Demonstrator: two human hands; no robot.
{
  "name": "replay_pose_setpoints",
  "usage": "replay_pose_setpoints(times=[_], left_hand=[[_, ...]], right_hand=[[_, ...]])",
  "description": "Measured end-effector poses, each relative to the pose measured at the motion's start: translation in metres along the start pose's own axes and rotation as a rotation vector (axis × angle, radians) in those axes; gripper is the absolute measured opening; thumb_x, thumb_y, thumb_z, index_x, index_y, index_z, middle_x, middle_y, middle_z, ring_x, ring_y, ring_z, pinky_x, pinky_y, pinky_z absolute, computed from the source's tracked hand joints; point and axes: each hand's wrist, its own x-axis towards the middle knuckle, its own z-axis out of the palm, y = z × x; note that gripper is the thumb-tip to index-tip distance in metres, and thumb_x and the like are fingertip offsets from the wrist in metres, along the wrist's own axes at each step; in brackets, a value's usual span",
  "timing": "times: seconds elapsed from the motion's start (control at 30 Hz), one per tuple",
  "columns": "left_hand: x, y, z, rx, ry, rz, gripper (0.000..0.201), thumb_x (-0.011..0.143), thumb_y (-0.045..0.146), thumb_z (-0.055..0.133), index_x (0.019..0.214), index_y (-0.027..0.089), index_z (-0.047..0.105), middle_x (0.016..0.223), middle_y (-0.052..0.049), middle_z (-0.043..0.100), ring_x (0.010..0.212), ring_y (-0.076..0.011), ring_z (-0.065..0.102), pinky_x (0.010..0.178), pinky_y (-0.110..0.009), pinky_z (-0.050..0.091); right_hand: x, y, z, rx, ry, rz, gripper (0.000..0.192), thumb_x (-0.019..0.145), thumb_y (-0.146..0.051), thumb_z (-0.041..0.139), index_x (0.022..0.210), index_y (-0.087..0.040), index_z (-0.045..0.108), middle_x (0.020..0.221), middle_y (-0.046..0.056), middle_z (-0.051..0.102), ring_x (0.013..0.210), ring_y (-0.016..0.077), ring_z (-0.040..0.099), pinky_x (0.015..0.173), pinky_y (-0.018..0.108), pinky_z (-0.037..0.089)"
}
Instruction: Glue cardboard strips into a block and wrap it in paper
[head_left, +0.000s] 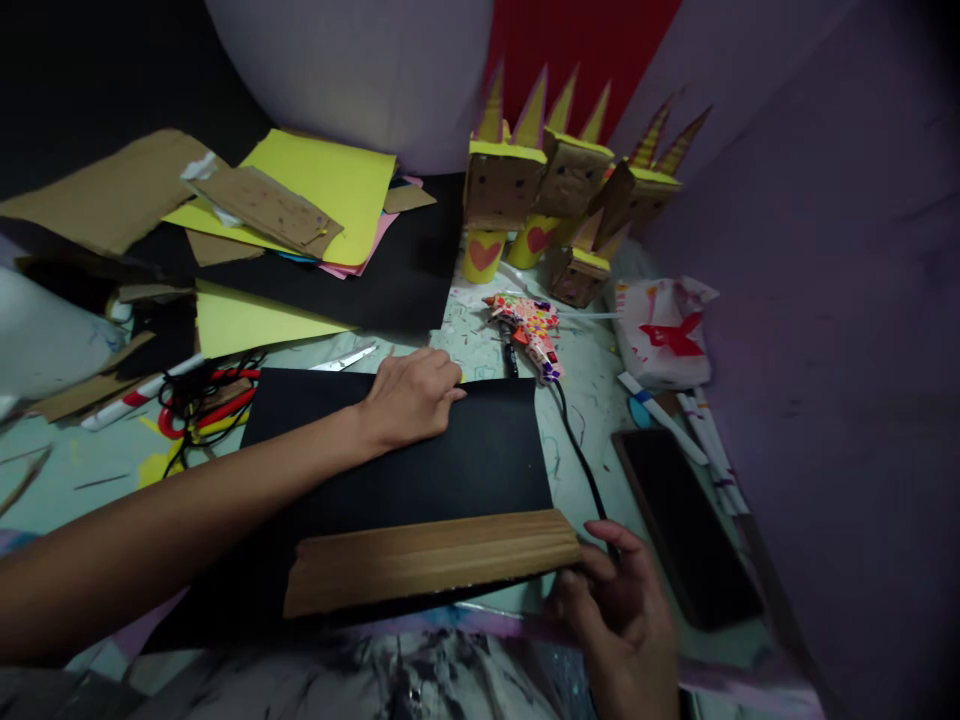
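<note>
Both hands on black paper and a cardboard strip.
The left hand (411, 396) presses flat on the black paper sheet's (465, 460) far edge; the right hand (619, 615) pinches the corrugated cardboard strip's (431, 560) end.

Lighting: dim overall, we note; the corners fall to near black, worst at upper left. Colour: a purple cast over the right side. Brightest patch: the yellow paper (330, 185). Distortion: we see wide-angle bending at the edges. Focus: soft throughout, and the near forearm (150, 540) blurs most.
</note>
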Motion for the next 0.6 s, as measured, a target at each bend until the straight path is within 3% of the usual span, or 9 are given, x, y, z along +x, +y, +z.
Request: replay_pose_setpoints(times=[0.13, 0.27, 0.37, 0.43, 0.53, 0.6], left_hand=[[0.005, -0.003, -0.006, -0.052, -0.033, 0.024, 0.013, 0.088, 0.024, 0.055, 0.088, 0.014, 0.063, 0.086, -0.006, 0.063, 0.086, -0.0221, 0.060, 0.068, -0.034, 0.048], [-0.009, 0.005, -0.039, -0.154, -0.014, 0.090, 0.030, 0.086, 0.026, 0.057, 0.112, 0.013, 0.057, 0.110, -0.012, 0.060, 0.102, -0.0252, 0.057, 0.083, -0.037, 0.047], [-0.050, 0.027, -0.067, -0.216, -0.019, 0.174, 0.027, 0.081, 0.028, 0.060, 0.107, 0.020, 0.057, 0.111, -0.006, 0.059, 0.101, -0.0217, 0.056, 0.086, -0.034, 0.045], [-0.086, 0.043, -0.074, -0.200, -0.039, 0.182, 0.036, 0.071, 0.025, 0.065, 0.105, 0.023, 0.056, 0.114, -0.006, 0.058, 0.104, -0.0260, 0.053, 0.089, -0.040, 0.040], [-0.129, 0.057, -0.069, -0.199, -0.027, 0.108, 0.045, 0.070, 0.013, 0.053, 0.113, 0.023, 0.050, 0.119, -0.006, 0.057, 0.107, -0.0268, 0.051, 0.096, -0.045, 0.033], [-0.142, 0.058, -0.061, -0.214, -0.011, 0.033, 0.048, 0.071, 0.010, 0.049, 0.116, 0.024, 0.049, 0.117, -0.006, 0.059, 0.104, -0.0264, 0.052, 0.093, -0.045, 0.033]], right_hand=[[0.001, -0.001, 0.003, 0.045, -0.013, 0.007, 0.041, 0.072, -0.036, 0.069, 0.106, -0.027, 0.048, 0.073, -0.005, 0.062, 0.044, 0.0074, 0.044, 0.042, 0.018, 0.038], [0.005, 0.000, 0.003, 0.050, -0.026, -0.026, 0.043, 0.072, -0.038, 0.069, 0.108, -0.027, 0.048, 0.069, -0.006, 0.060, 0.048, 0.0090, 0.046, 0.045, 0.019, 0.040], [0.006, 0.003, 0.002, 0.042, -0.038, -0.035, 0.044, 0.072, -0.038, 0.068, 0.110, -0.027, 0.047, 0.071, -0.005, 0.062, 0.048, 0.0095, 0.046, 0.045, 0.020, 0.040], [0.007, 0.005, 0.002, 0.042, -0.039, -0.042, 0.044, 0.073, -0.036, 0.068, 0.110, -0.026, 0.047, 0.070, -0.005, 0.063, 0.048, 0.0098, 0.046, 0.045, 0.020, 0.039], [0.008, 0.005, 0.003, 0.051, -0.029, -0.043, 0.044, 0.072, -0.036, 0.068, 0.110, -0.026, 0.048, 0.067, -0.005, 0.061, 0.047, 0.0098, 0.046, 0.044, 0.020, 0.038], [0.008, 0.005, 0.004, 0.053, -0.021, -0.038, 0.046, 0.071, -0.038, 0.069, 0.110, -0.026, 0.048, 0.068, -0.005, 0.061, 0.046, 0.0095, 0.046, 0.044, 0.021, 0.038]])
